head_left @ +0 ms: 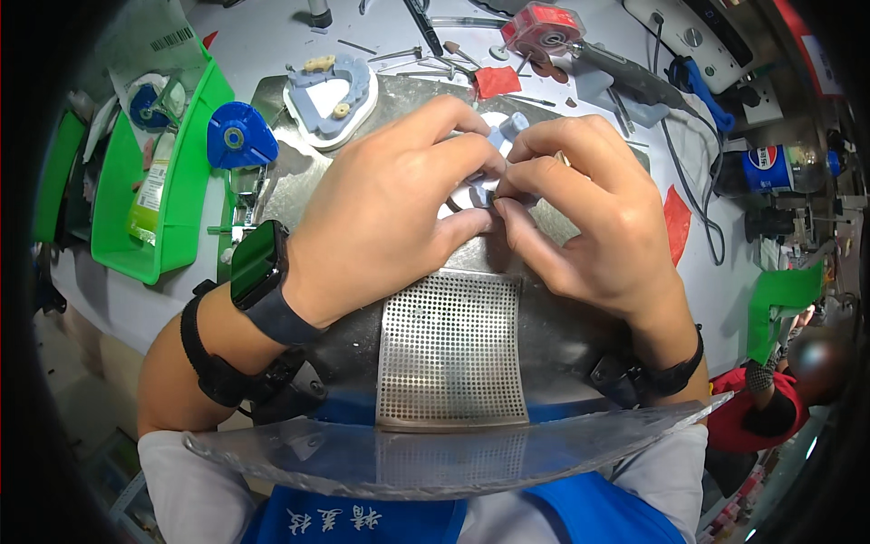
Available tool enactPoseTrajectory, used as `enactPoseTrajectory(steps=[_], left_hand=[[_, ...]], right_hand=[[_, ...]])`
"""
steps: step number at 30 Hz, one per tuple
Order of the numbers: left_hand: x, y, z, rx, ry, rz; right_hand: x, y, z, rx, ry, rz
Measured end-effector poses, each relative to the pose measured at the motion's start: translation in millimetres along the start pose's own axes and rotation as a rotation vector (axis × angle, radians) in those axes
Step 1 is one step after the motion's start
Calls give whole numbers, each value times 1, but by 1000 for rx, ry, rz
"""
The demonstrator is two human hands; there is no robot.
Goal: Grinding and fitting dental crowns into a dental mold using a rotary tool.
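My left hand (390,195) and my right hand (584,199) meet over a metal work plate, fingers closed around a small dental model (464,196) with a white base and grey-blue parts. A grey-blue stub (514,124) sticks up beyond my fingertips. Most of the model is hidden by the fingers, and whether they also pinch a smaller piece cannot be made out. Just beyond my left hand lies a larger dental arch model (332,98), grey-blue on a white base, with two yellowish crowns on it.
A perforated metal grille (451,354) lies below my hands, behind a clear curved shield (453,458). Green bins (195,181) and a blue dispenser (241,136) stand left. Burs, a red box (544,32), a corded handpiece (634,77) and a bottle (770,170) lie beyond. A person (761,408) is at right.
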State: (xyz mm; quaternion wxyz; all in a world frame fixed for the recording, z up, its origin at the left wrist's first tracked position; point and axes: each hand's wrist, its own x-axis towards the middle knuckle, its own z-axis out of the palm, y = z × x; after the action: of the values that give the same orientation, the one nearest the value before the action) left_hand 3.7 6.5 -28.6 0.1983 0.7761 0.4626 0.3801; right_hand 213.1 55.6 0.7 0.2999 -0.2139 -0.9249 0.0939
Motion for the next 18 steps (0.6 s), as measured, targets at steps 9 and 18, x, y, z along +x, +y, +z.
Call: enactPoseTrajectory(steps=[9,18], left_hand=[[-2,0,0,23,-4,-21],[3,9,-5,-70,-49,-68]], right_hand=[[5,-7,-3,-75,-80,61],[-4,10,-20,76,26,141]])
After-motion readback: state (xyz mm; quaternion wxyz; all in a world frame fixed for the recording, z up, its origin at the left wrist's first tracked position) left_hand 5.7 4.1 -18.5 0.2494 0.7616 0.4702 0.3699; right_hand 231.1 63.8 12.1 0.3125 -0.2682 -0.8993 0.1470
